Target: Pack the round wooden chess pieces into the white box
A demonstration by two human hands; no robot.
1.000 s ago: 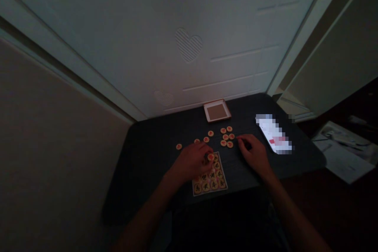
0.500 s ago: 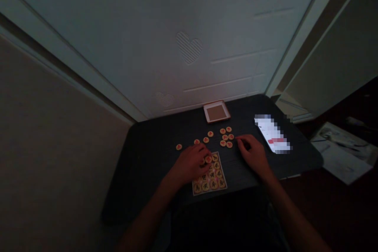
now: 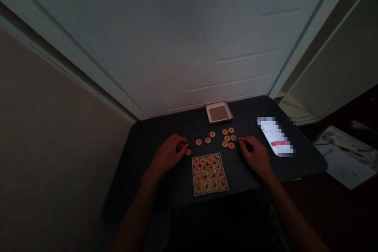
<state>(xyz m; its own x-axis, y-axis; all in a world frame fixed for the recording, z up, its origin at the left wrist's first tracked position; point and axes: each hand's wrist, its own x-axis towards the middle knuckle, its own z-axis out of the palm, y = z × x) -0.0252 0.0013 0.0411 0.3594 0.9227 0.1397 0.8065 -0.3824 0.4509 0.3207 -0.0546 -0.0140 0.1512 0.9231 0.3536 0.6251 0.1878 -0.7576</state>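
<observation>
My left hand [image 3: 168, 155] is at the left of the loose pieces, its thumb and fingers curled around a round wooden Chinese chess piece, mostly hidden by the fingers. Another chess piece [image 3: 188, 152] lies against the thumb tip. To the right, a shallow square box [image 3: 227, 189] holds rows of pieces with red and black characters. My right hand [image 3: 254, 153] rests on the table with fingers curled and thumb and forefinger together, nothing visible in them. Just left of its fingertips lies a cluster of red-marked pieces [image 3: 231, 146].
Three loose pieces [image 3: 208, 140] lie between the hands. A box lid [image 3: 219, 113] with a brown inside sits at the back against the white panel [image 3: 236, 27]. A lit phone [image 3: 274, 136] lies on the right of the dark table [image 3: 141, 173]. Papers [image 3: 348, 165] are beyond its right edge.
My left hand has moved left off the box to the loose pieces, uncovering the rows in the box. My right hand has stayed nearly still. The view has shifted slightly.
</observation>
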